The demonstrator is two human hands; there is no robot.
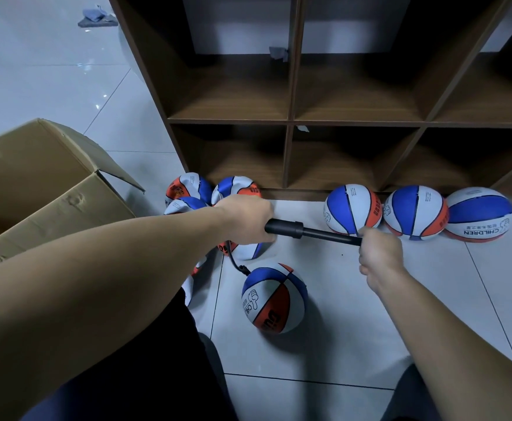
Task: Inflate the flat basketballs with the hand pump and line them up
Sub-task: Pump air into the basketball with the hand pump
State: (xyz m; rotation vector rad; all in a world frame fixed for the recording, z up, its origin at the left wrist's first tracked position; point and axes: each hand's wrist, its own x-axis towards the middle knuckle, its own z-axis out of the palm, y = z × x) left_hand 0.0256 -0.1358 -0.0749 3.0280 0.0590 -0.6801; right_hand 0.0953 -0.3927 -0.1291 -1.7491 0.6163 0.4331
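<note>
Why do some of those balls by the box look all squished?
The balls in the pile beside the cardboard box are dented because they hold little air. The three lined-up balls along the shelf look round. The left hand and right hand grip the pump, hosed to another ball.

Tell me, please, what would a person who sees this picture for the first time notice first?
First, the two hands at the centre: the left hand grips the body of a black hand pump and the right hand grips its handle end. Its hose runs down to a blue, white and orange basketball on the floor tiles. Behind, three round balls line up against the brown shelf unit, and flatter ones lie beside a cardboard box on the left.
</note>
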